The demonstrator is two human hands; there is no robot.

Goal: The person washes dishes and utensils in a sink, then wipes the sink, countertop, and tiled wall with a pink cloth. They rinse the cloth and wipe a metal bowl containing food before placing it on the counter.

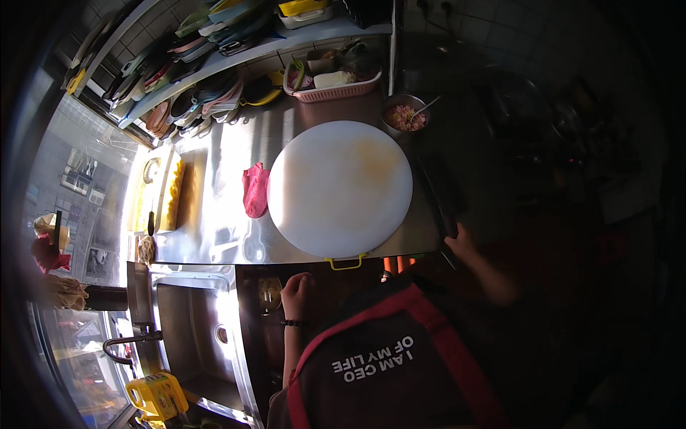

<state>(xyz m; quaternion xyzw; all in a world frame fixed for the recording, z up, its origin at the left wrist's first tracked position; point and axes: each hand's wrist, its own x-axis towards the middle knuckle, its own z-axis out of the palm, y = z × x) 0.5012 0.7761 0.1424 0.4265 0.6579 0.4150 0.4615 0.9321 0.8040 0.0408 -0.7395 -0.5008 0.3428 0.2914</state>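
Note:
My right hand (pixel 462 240) is at the shaded front edge of the steel counter, its thumb and fingers around the handle end of a long dark knife (pixel 440 201). The blade is hard to make out in the shadow. My left hand (pixel 296 288), with a dark bead bracelet at the wrist, hangs before the counter, fingers curled and nothing visible in it. A round white cutting board (pixel 340 187) with a yellow handle lies between, in front of me. A crumpled pink cloth (pixel 255 191) touches its left rim. Behind its right side stands a metal bowl (pixel 394 125) of chopped pinkish filling with a spoon.
A pink basket (pixel 335 94) of food stands at the back, below a shelf (pixel 257 48) crowded with dishes. A tray (pixel 170 187) with yellow contents is at the left. Nearer are a sink (pixel 198 332) with a faucet (pixel 131 339) and a yellow jug (pixel 158 397).

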